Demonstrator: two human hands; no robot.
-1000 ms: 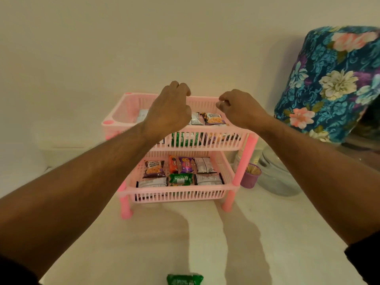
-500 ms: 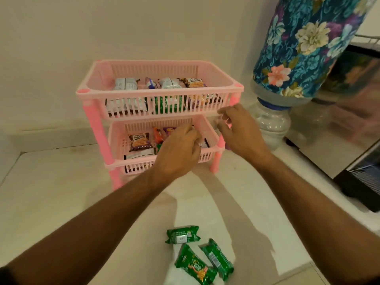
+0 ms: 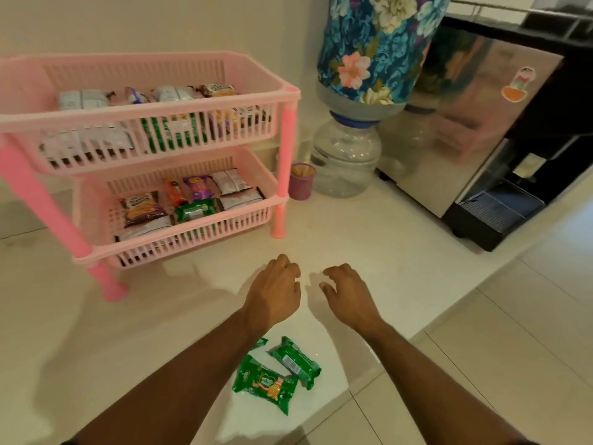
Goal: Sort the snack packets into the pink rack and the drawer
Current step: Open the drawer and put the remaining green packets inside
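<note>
A pink two-tier rack [image 3: 290, 91] stands at the left on the pale counter, both tiers holding several snack packets. Three green packets lie near the counter's front edge: one facing up [image 3: 264, 384], one to its right [image 3: 296, 361], and a third [image 3: 260, 342] mostly hidden under my left forearm. My left hand [image 3: 274, 292] hovers over the counter in front of the rack, fingers loosely curled, holding nothing. Just to its right, my right hand [image 3: 348, 292] hangs the same way, fingers relaxed and empty. No drawer is in view.
A water bottle under a floral cover [image 3: 369, 43] stands right of the rack, with a small purple cup [image 3: 301, 183] beside it. A steel-fronted appliance [image 3: 481, 123] sits at the right. The counter edge [image 3: 417, 332] runs diagonally, tiled floor beyond.
Both hands have pulled back from the rack's tiers to the counter in front of it, empty. The view has tilted down and right, showing the green packets and the appliance.
</note>
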